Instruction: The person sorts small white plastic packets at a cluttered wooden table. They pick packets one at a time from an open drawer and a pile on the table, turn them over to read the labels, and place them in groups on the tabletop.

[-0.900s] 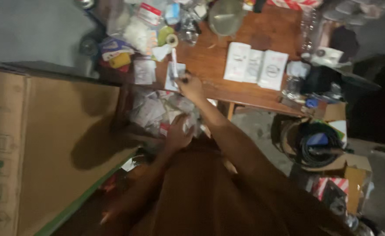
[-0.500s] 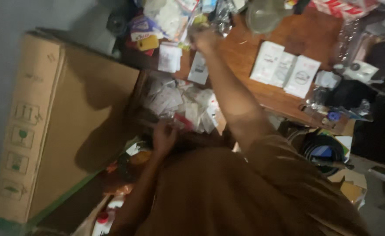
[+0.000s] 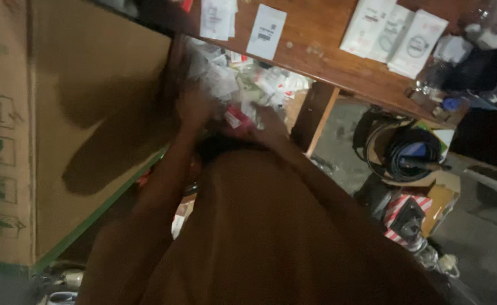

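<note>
Both hands work at frame centre in a heap of small plastic packets [image 3: 248, 85] held in an open box below the edge of the wooden table [image 3: 338, 62]. The left hand [image 3: 192, 104] is motion-blurred; its grip cannot be told. The right hand [image 3: 268, 121] rests among the packets beside a red packet [image 3: 234, 117]; its grip is likewise unclear. A large cardboard carton [image 3: 62, 113] fills the left of the frame. White flat packs [image 3: 395, 34] lie side by side at the upper right, apparently sorted apart from the heap.
</note>
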The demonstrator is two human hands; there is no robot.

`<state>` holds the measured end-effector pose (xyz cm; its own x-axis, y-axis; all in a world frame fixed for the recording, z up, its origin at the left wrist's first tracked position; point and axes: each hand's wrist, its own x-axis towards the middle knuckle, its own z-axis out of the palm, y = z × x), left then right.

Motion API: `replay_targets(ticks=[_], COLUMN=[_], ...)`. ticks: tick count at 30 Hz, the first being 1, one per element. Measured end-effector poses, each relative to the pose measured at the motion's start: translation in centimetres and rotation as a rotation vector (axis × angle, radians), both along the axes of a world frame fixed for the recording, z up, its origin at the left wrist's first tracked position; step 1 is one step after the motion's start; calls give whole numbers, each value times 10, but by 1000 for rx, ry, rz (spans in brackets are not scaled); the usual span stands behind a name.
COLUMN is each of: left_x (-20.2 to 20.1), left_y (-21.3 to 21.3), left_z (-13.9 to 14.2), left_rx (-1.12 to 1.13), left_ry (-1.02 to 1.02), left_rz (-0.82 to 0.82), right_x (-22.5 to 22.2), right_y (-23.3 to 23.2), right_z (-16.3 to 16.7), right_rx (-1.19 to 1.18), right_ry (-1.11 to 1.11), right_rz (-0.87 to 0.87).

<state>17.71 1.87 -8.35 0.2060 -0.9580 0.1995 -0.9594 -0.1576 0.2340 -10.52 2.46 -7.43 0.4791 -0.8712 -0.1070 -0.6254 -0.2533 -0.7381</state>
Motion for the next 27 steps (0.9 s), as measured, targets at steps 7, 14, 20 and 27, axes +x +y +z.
replay_targets(ticks=[7, 14, 20, 27], left_x=[-38, -74, -83, -50], left_y=[-2, 18, 7, 12], left_z=[2, 3, -4, 16], left_rx=[419, 102, -193, -72], left_ry=[215, 278, 586, 789], left_rz=[15, -118, -100, 22], right_x=[-25, -62, -35, -82], right_y=[11, 4, -2, 22], right_z=[-32, -20, -17, -31], right_rx=[-32, 157, 222, 206], right_ry=[175, -117, -173, -686], right_rz=[-28, -150, -275, -398])
